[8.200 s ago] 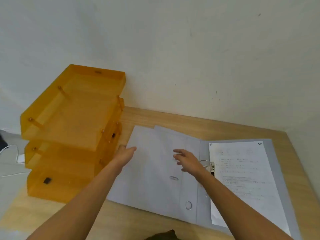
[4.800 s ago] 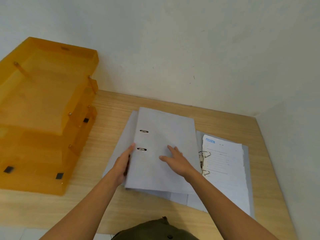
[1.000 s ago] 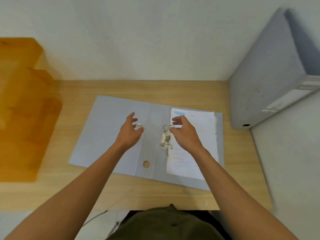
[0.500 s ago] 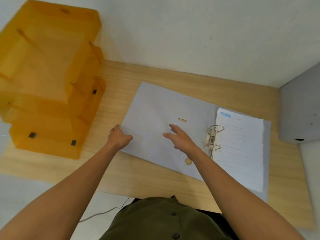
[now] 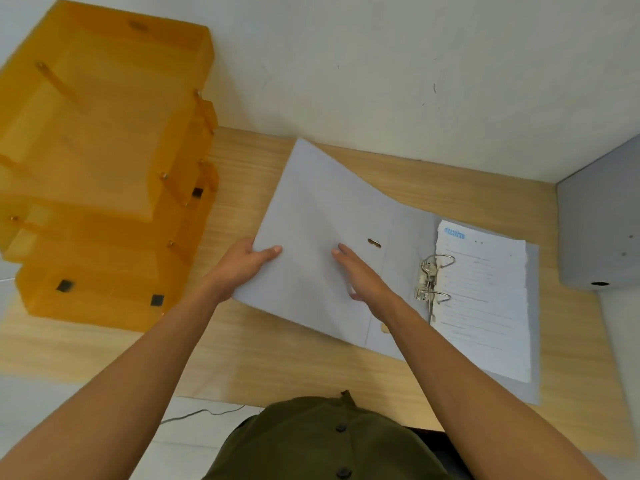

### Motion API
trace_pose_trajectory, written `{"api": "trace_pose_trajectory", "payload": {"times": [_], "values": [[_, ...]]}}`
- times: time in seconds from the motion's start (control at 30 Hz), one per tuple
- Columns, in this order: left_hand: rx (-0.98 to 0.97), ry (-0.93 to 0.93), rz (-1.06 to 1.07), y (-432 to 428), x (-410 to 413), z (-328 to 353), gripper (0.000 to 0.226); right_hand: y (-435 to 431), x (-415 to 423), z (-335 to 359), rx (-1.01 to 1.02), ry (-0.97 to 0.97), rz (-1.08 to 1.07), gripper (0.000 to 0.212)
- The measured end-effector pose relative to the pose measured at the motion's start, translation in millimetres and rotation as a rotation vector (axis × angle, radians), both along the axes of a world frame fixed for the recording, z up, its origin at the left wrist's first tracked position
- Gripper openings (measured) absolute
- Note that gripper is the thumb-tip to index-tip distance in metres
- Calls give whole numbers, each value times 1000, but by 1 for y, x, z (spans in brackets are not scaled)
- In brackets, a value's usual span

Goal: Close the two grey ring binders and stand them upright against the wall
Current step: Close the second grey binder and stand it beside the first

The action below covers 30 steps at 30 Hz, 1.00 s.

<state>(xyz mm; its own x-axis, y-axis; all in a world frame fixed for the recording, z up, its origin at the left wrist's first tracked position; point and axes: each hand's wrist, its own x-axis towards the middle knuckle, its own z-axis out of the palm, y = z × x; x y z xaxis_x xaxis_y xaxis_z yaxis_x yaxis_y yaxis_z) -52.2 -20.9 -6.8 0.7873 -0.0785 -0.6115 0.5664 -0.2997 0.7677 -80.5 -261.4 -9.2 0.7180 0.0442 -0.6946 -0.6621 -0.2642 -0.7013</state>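
The person wears an olive-green shirt (image 5: 322, 441) with small dark round buttons (image 5: 341, 427) in a line down the front. Both forearms are bare, without sleeves. The left hand (image 5: 242, 263) and the right hand (image 5: 360, 277) wear no gloves.

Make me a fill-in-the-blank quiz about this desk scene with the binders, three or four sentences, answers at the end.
1. The left hand grips the edge of the open binder's front cover, which is lifted off the ____.
2. The stacked letter trays at the left are ____ in colour.
3. The stack of paper sits on the binder's two metal ____.
4. The closed binder stands at the far ____ of the desk.

Answers: desk; orange; rings; right
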Motion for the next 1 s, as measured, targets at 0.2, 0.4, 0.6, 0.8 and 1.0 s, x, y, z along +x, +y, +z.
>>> {"api": "trace_pose_trajectory", "payload": {"times": [0.2, 0.4, 0.6, 0.8, 1.0], "values": [[2, -80, -43, 10, 23, 59, 34, 20, 23, 36, 207, -19, -95, 72], [-464, -1, -114, -29, 14, 99, 63, 28, 37, 87, 386, -55, -171, 78], [-469, -27, -213, -108, -14, 80, 38, -6, 35, 118, 349, -82, -163, 92], [-405, 41, -226, -123, -10, 58, 46, -12, 36, 128, 218, -155, -186, 55], [-225, -17, -127, -109, -7, 30, 61, -23, 37, 136, 415, -183, -212, 28]]}}
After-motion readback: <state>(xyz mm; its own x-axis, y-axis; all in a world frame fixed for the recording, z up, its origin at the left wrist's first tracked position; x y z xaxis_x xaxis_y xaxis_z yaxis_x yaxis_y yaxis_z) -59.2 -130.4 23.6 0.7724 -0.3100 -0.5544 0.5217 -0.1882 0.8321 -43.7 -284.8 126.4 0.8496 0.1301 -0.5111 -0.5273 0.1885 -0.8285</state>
